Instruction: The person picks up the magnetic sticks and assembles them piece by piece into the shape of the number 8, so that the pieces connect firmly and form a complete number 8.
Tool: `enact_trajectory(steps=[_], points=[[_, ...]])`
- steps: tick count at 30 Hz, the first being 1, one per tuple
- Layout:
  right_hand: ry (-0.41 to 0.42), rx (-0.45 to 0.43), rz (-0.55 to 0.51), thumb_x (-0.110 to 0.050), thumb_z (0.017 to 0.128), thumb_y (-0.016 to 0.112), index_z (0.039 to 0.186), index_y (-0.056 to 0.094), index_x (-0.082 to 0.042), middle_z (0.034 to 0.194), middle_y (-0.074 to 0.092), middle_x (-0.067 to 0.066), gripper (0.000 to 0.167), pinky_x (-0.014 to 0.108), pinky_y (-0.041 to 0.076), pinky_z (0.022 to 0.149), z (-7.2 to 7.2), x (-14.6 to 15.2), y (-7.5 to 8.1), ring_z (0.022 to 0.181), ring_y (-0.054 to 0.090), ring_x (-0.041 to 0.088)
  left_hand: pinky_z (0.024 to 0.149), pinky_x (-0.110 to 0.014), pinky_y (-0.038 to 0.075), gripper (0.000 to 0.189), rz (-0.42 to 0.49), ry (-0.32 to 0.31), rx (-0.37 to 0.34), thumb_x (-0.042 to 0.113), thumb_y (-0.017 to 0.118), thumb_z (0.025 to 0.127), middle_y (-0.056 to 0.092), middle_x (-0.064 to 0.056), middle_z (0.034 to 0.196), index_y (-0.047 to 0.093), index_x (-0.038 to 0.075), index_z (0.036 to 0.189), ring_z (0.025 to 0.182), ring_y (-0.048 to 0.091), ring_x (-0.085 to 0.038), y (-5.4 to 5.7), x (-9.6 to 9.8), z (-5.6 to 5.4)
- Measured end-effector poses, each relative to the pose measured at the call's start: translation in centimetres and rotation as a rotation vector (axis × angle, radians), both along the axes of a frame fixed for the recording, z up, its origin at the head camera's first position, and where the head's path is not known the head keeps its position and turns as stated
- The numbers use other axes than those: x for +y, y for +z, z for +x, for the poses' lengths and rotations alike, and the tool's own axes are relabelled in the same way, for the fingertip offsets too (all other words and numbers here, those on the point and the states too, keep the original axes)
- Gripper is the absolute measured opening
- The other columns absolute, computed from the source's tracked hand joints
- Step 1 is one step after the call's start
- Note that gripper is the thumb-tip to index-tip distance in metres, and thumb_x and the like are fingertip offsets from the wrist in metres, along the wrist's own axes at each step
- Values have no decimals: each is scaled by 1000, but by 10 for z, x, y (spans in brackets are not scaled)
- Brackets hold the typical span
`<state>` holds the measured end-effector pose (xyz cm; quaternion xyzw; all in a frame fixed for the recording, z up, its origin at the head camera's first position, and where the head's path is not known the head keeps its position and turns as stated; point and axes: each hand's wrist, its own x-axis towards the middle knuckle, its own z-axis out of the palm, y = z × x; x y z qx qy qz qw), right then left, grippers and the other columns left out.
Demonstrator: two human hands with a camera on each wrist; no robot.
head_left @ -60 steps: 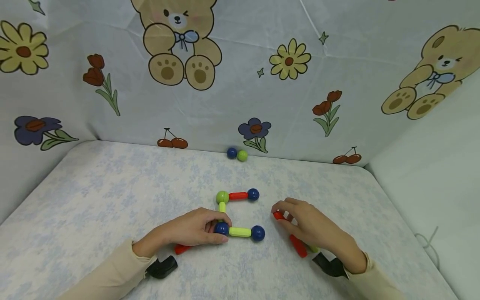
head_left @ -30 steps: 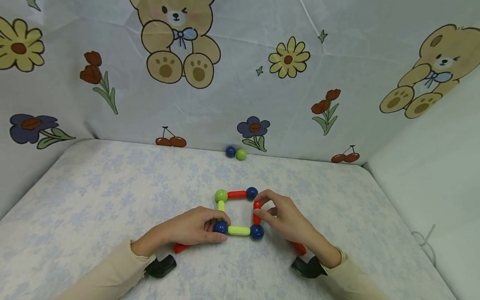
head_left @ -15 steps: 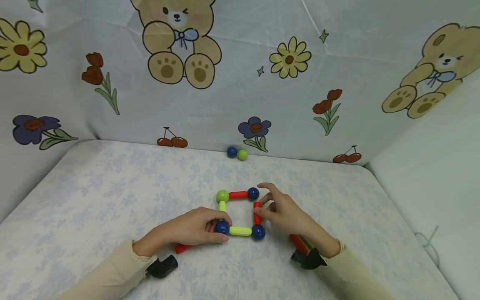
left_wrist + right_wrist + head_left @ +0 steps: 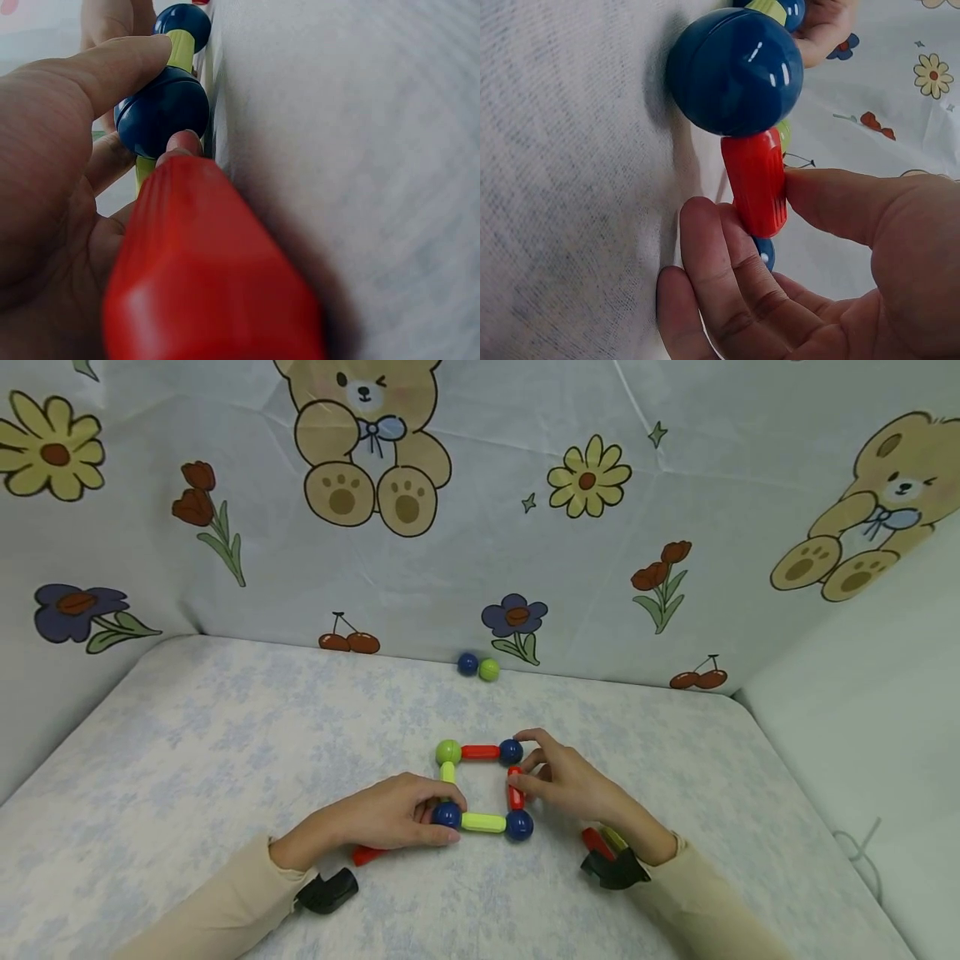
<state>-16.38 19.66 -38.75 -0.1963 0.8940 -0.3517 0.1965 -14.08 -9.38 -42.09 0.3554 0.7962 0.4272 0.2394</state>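
Note:
My left hand (image 4: pixel 390 814) holds the near-left blue ball (image 4: pixel 447 815) of a four-sided frame of magnetic rods and balls on the table. From that ball a yellow-green rod (image 4: pixel 483 822) runs to the near-right blue ball (image 4: pixel 519 825). Another yellow-green rod (image 4: pixel 447 772) leads back to a green ball (image 4: pixel 448 752), joined by a red rod (image 4: pixel 480 752) to the far-right blue ball (image 4: pixel 511 752). My right hand (image 4: pixel 566 781) pinches the right-side red rod (image 4: pixel 756 184), whose near end meets the near-right ball. Its index finger reaches to the far-right ball.
A loose red rod (image 4: pixel 366 855) lies by my left wrist. Under my right wrist are a red rod (image 4: pixel 597 842) and a yellow-green rod (image 4: pixel 615 838). A blue ball (image 4: pixel 468 664) and a green ball (image 4: pixel 489 670) sit by the back wall.
My right hand has moved left with the red rod and set it against the near-right blue ball. Its index finger has since stretched to the far-right ball. My left hand stays put.

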Motion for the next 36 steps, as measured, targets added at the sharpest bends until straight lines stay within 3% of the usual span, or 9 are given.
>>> enact_trajectory(steps=[12,26,32,36], points=[[22,3,15,-25,102,67,149,38,4,107,73,8,62,29,51,68,0,-1,-3,78,63,12,57,-21,40,27,5,1,-7,34,74,97,55,8,73,71,18,118,62,50,-4,1,0,1],[-4,10,37,-25,100,70,142,44,-3,101,71,6,54,30,53,70,3,1,-5,76,65,14,57,-21,41,28,11,-6,-2,33,74,97,56,8,73,71,17,119,63,51,-5,0,0,0],[-39,71,120,-34,96,76,147,49,-11,122,61,9,62,32,55,78,8,0,-3,98,62,20,57,-21,41,29,6,-6,-3,33,74,97,56,8,74,70,17,120,63,51,-5,1,0,0],[15,86,98,-37,91,81,148,50,-13,144,47,12,70,40,55,92,12,-2,2,118,57,26,57,-21,41,29,7,-5,2,33,74,97,56,8,74,70,17,121,63,51,-5,2,-1,0]])
